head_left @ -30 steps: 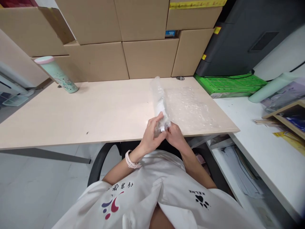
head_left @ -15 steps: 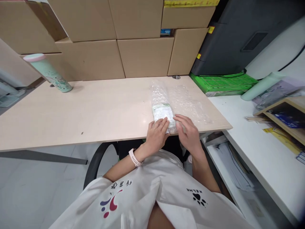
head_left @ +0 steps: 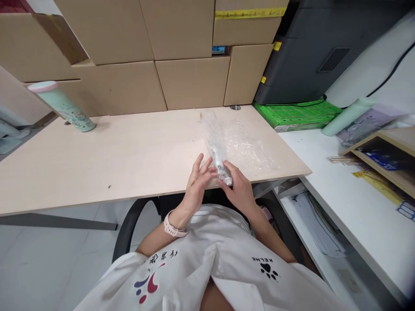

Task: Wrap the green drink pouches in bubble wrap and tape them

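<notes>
A flat item rolled into clear bubble wrap (head_left: 219, 159) stands on its edge near the front of the beige desk (head_left: 113, 155). My right hand (head_left: 239, 188) grips its near end from the right, fingers curled round it. My left hand (head_left: 198, 181) is beside it on the left, fingers stretched out and touching the roll's side. The loose rest of the bubble wrap sheet (head_left: 249, 147) lies flat on the desk to the right of the roll.
A mint tumbler with a pink lid (head_left: 61, 106) stands at the desk's far left. Stacked cardboard boxes (head_left: 155, 56) line the back. A green crate (head_left: 295, 114) and a black case (head_left: 324, 47) sit at the right, next to a white desk (head_left: 356, 194) with clutter.
Half a second ago the wrapped item lay flat under both flat hands. Now it is tipped up on edge, my right hand closed on its near end, and the left fingers have spread.
</notes>
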The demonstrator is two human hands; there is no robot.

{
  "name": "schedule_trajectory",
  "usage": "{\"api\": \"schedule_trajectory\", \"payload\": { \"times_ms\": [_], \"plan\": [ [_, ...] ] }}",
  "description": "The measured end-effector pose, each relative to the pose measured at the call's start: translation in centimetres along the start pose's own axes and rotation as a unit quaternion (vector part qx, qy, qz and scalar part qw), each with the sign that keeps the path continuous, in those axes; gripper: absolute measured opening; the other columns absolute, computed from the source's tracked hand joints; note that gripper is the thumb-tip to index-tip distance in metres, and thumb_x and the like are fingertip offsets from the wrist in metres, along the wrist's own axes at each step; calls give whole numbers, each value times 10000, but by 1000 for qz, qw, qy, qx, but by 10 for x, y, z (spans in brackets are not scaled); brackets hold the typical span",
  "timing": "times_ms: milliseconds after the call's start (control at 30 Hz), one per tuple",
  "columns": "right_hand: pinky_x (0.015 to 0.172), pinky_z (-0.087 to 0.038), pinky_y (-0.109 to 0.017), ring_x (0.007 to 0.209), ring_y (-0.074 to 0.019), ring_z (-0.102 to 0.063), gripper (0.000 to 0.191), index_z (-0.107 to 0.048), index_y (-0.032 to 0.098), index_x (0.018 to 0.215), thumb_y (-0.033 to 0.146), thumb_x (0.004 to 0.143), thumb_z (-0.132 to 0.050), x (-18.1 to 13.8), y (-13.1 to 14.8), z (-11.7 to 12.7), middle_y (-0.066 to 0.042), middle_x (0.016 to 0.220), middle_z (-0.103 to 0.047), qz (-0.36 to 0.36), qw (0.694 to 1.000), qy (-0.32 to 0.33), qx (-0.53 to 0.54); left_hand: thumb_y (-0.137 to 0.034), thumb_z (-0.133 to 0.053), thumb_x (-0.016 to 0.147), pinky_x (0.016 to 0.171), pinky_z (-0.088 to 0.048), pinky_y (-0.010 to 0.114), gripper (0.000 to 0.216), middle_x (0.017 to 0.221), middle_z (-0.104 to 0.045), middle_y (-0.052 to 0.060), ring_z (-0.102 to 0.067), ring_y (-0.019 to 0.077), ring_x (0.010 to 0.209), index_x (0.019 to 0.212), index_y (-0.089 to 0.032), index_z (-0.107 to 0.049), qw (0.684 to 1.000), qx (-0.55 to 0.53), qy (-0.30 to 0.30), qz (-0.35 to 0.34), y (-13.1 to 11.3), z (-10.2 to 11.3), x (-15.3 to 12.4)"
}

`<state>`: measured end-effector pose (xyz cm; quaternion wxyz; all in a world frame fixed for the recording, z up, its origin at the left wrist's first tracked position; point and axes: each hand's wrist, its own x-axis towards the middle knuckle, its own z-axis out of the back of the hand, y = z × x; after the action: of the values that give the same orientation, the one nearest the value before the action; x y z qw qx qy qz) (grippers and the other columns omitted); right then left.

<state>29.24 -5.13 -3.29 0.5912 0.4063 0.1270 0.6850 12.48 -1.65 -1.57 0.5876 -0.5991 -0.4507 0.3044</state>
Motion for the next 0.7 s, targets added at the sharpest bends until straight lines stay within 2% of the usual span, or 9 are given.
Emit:
{"api": "schedule_trajectory", "payload": {
  "times_ms": [67, 133, 233, 333, 400, 467, 533, 633, 700],
  "plan": [
    [979, -526, -460, 1196, -306, -655, 483, -533, 216, 1329, 533, 971, -469, 0, 6, -3, -154, 1286, -682, -69, 996, -52, 29, -416, -423, 1012, 1140, -449, 474, 651, 1647, -311, 139, -492, 261, 1407, 1583, -284, -138, 996, 45, 32, -65, -1, -7, -2],
    [904, -550, -437, 1073, -302, -700, 480, -558, 211, 1256, 574, 951, -481, 1, 8, -6, -139, 1161, -729, -132, 986, -72, 74, -418, -511, 986, 1204, -358, 501, 674, 1656, -292, 131, -356, 281, 1500, 1574, -282, -210, 980, 145, 57, -126, 0, -13, 0],
    [889, -560, -391, 1063, -263, -695, 507, -548, 226, 1260, 610, 933, -503, 2, 7, -8, -105, 1157, -732, -176, 958, -79, 211, -391, -548, 974, 1255, -201, 566, 678, 1676, -235, 132, -140, 301, 1575, 1574, -274, -254, 929, 308, 87, -184, 2, -19, 8],
    [862, -574, -365, 1107, -247, -684, 515, -574, 244, 1273, 625, 943, -467, 1, 3, -6, -85, 1195, -721, -212, 908, -76, 353, -414, -556, 966, 1241, -149, 628, 729, 1680, -219, 130, -96, 320, 1581, 1592, -285, -205, 883, 403, 129, -203, 8, -22, 17],
    [812, -580, -361, 1072, -254, -695, 524, -625, 240, 1224, 641, 948, -434, 0, 1, -1, -82, 1156, -734, -232, 889, -63, 391, -425, -583, 950, 1234, -130, 648, 770, 1676, -234, 130, -91, 329, 1580, 1596, -278, -190, 852, 455, 153, -208, 13, -25, 21],
    [757, -569, -348, 989, -253, -706, 541, -668, 225, 1143, 659, 947, -412, -3, -2, 5, -80, 1077, -751, -243, 894, -53, 372, -393, -592, 947, 1231, -114, 659, 776, 1667, -257, 139, -90, 330, 1580, 1596, -248, -192, 821, 501, 168, -214, 19, -28, 23],
    [713, -542, -335, 875, -243, -695, 558, -696, 207, 999, 681, 939, -408, -5, -6, 11, -76, 941, -757, -245, 921, -54, 297, -345, -579, 954, 1230, -112, 663, 744, 1656, -284, 145, -101, 324, 1579, 1589, -211, -216, 795, 538, 171, -224, 25, -32, 24],
    [660, -477, -337, 708, -234, -632, 591, -638, 206, 728, 709, 923, -399, -6, -13, 20, -79, 711, -701, -236, 963, -67, 111, -274, -532, 968, 1227, -144, 664, 672, 1651, -296, 146, -123, 315, 1577, 1571, -165, -256, 765, 578, 159, -236, 31, -38, 26],
    [647, -433, -339, 666, -232, -601, 589, -583, 219, 637, 705, 918, -404, -7, -19, 27, -89, 659, -671, -226, 970, -88, -14, -221, -514, 961, 1219, -164, 677, 654, 1651, -297, 144, -146, 320, 1573, 1564, -158, -271, 750, 596, 155, -242, 35, -43, 28]
  ]
}}
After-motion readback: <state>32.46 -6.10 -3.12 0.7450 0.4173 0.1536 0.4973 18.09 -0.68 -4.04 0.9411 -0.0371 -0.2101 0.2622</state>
